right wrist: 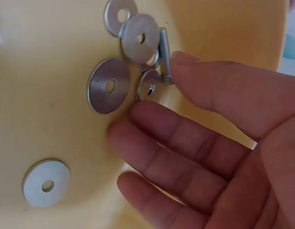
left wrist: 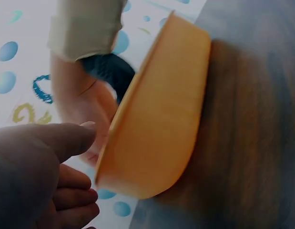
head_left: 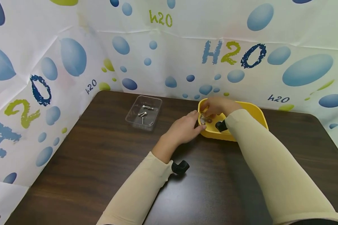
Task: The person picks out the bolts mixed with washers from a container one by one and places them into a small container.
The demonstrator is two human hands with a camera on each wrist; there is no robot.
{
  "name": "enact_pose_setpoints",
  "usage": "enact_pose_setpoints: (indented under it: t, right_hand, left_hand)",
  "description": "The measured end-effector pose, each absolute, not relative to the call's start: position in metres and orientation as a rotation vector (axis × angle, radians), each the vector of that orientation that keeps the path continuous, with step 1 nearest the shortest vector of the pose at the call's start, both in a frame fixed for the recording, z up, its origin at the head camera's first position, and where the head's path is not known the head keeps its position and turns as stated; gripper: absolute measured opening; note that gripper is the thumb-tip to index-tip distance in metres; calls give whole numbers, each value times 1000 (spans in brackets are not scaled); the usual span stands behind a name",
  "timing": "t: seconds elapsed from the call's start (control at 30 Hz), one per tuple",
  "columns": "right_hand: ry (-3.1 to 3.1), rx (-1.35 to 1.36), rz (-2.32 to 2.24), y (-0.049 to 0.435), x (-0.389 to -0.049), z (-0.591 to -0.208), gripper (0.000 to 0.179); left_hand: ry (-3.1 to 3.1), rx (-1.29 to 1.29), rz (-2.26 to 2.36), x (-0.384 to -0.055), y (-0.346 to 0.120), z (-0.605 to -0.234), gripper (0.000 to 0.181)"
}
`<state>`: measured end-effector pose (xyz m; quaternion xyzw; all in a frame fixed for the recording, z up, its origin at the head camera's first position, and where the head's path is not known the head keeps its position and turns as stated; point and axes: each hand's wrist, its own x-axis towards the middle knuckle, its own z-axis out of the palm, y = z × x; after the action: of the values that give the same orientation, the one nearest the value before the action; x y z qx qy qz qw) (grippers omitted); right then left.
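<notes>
My right hand [head_left: 216, 106] reaches into the yellow bin [head_left: 256, 111], toward its left end. In the right wrist view several flat washers [right wrist: 109, 86] lie on the bin floor, with a threaded screw [right wrist: 164, 55] among them. The right thumb's tip is right beside the screw; the fingers are spread a little apart from it, close over the washers, with nothing gripped between them. My left hand [head_left: 186, 128] is at the bin's left end, its thumb at the rim and its fingers loosely extended. In the left wrist view the left thumb and fingers [left wrist: 76, 195] pinch nothing.
A clear plastic tray [head_left: 132, 120] holding several screws [head_left: 142, 114] stands on the dark wooden table [head_left: 81, 162], left of the bin. Behind the table hangs a white sheet [head_left: 180, 56] printed with blue drops. Black wrist devices [head_left: 181, 167] stick out below the hands.
</notes>
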<state>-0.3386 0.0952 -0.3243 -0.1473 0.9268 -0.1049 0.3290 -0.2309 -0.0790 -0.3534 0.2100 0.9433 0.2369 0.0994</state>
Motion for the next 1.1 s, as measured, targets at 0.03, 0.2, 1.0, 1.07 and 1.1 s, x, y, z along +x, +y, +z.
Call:
enact_pose_setpoints:
  t: [0.03,0.2,1.0,1.07,1.1]
  right_hand:
    - [2419,-382,-261,94,-339,-325,45]
    - [2403,-373,-218,89,-343,-326,45]
    - [2383,-371,-193,90,-341,-334,15]
    - [2389,-356,-195,92,-342,-335,17]
    - [2397,-357,-183,93,-342,-336,19]
  left_hand:
    - [2796,611,699,-230,-77,-355,70]
    - [2861,559,687,-228,-68,-357,68]
    - [2908,497,660,-226,-63,-361,69]
    - [2911,496,658,-226,-63,-361,69]
    - [2912,495,657,-226,-63,-361,69]
